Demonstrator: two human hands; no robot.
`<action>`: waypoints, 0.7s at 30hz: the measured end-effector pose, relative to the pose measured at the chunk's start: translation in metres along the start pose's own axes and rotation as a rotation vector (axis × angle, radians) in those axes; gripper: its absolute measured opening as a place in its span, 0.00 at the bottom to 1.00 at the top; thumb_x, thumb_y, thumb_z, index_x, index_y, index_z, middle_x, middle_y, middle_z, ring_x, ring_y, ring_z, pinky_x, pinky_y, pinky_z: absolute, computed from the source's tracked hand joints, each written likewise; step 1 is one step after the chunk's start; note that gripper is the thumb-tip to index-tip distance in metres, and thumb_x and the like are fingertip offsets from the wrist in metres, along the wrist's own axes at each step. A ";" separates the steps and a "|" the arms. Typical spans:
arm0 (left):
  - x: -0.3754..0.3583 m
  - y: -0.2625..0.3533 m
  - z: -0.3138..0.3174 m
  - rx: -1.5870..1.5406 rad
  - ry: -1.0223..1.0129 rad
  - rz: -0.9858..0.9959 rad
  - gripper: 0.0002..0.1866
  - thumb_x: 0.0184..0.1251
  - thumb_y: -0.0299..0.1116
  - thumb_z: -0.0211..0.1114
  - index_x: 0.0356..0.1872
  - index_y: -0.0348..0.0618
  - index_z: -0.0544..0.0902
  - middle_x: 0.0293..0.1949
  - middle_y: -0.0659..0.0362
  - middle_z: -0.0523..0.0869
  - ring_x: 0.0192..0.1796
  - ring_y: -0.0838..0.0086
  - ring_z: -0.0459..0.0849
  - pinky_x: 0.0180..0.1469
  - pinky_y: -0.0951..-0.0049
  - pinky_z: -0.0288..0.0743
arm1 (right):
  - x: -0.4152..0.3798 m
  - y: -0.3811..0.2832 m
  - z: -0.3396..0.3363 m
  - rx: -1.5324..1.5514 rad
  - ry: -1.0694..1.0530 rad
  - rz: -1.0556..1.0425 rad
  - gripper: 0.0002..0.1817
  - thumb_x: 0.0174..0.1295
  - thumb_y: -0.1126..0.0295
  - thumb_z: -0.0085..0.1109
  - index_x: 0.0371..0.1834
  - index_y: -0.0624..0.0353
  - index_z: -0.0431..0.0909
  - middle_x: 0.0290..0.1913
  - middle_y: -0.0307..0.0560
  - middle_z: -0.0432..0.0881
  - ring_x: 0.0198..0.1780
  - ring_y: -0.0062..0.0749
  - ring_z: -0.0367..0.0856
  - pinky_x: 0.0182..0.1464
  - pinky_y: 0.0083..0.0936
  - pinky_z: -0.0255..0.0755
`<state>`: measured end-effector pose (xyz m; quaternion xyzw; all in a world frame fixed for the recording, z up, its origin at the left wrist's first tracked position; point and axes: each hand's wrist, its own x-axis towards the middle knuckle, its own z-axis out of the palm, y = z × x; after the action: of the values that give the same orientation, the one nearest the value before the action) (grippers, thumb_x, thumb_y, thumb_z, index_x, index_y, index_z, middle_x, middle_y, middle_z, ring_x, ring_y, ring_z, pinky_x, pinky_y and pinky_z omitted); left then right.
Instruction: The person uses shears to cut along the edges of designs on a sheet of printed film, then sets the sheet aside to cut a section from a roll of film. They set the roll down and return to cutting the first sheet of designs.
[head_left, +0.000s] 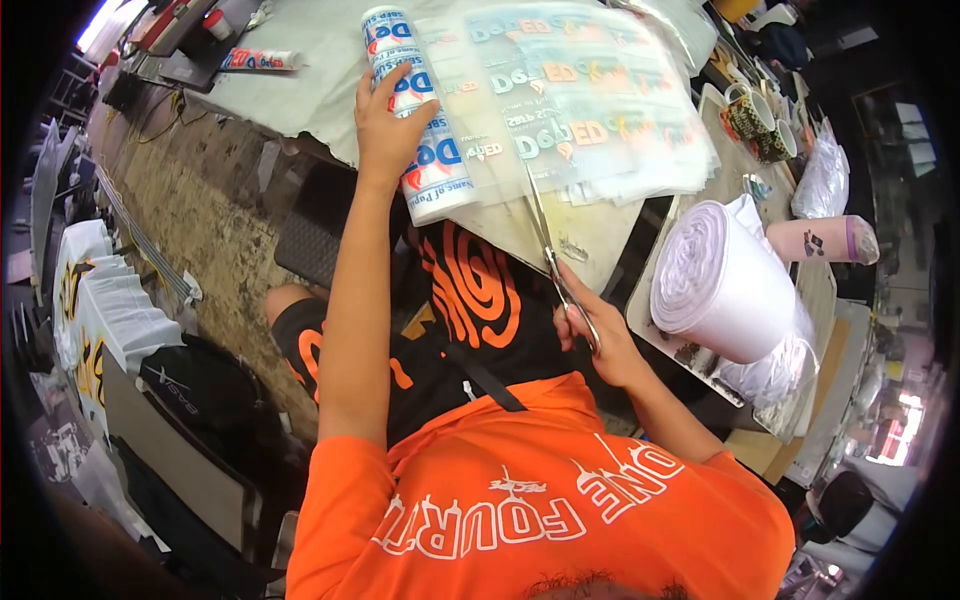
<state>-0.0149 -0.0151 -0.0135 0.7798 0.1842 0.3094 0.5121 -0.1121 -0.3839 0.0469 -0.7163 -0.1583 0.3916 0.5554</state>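
Observation:
My left hand (392,125) grips a roll of printed transfer film (438,178), its thumb and fingers spread over the curved side. From the roll, a translucent sheet (560,130) with rows of reversed coloured lettering lies unrolled across the table to the right. In my right hand (595,325) is a pair of metal scissors (543,230), fingers in the handle loops. The scissor blades point away from me, and their tips overlap the near edge of the film.
A pale cloth (300,100) covers the far left of the table, with another printed roll (262,60) beyond. To my right stand a thick white roll (735,285), a pink tumbler (825,240) and patterned mugs (750,120). A black backpack (205,395) sits at lower left.

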 end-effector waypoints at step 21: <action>-0.006 0.004 0.016 0.467 -0.070 0.142 0.39 0.55 0.52 0.80 0.71 0.60 0.84 0.83 0.35 0.59 0.78 0.39 0.63 0.77 0.47 0.65 | 0.024 -0.006 0.002 0.271 0.068 0.002 0.33 0.82 0.63 0.55 0.87 0.56 0.59 0.26 0.34 0.71 0.25 0.16 0.67 0.29 0.16 0.64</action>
<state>-0.0088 -0.0310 -0.0156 0.8982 0.1779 0.2665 0.3009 -0.0968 -0.3648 0.0429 -0.6478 -0.0843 0.3855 0.6517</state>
